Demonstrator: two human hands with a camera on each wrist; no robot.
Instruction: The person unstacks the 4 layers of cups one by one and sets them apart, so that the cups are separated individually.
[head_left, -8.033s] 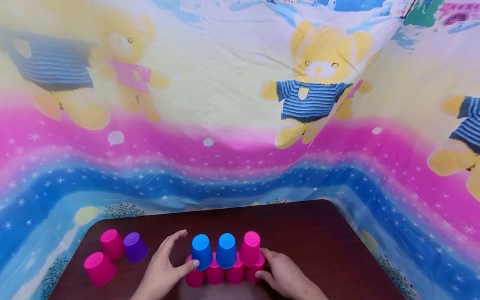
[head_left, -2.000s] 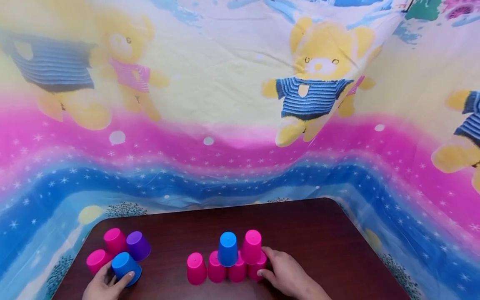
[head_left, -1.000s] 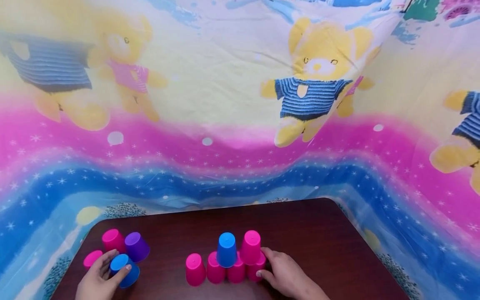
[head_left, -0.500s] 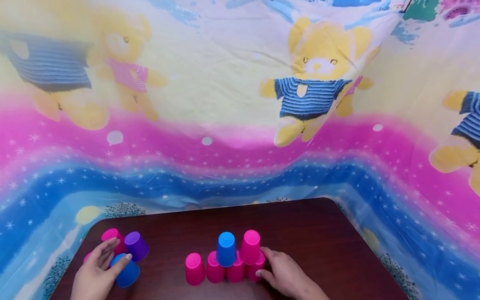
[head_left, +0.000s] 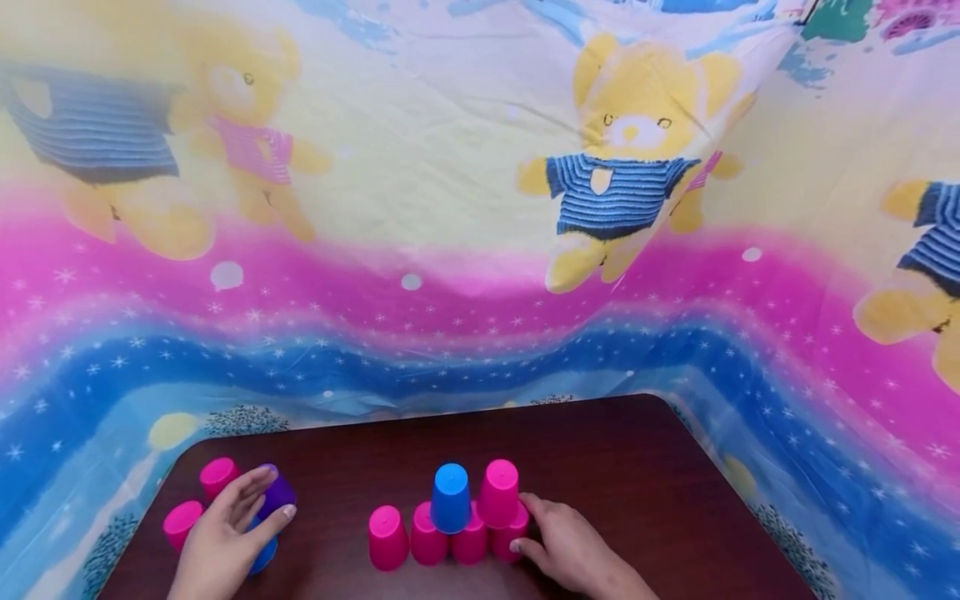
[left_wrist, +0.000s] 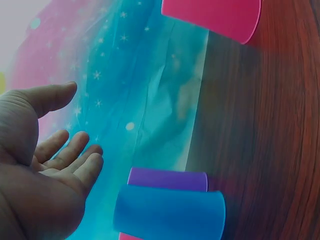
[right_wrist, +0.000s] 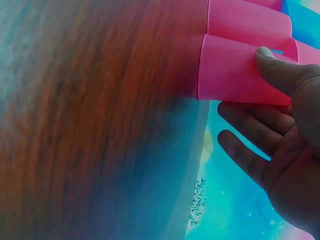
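Table (head_left: 637, 483) of dark brown wood, teddy-bear-printed cloth (head_left: 450, 167) behind.
Left hand (head_left: 225, 533), spread, empty, beside an inverted blue plastic cup (left_wrist: 170, 212); right hand (head_left: 566, 546) pinches an inverted pink plastic cup (right_wrist: 237, 72) at the stack's (head_left: 450, 504) lower right.

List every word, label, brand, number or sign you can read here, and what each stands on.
No text can be read on the cups, the table or the picture-printed backdrop.
Faint marks on some cups' upturned bases: too small to tell if they are lettering.
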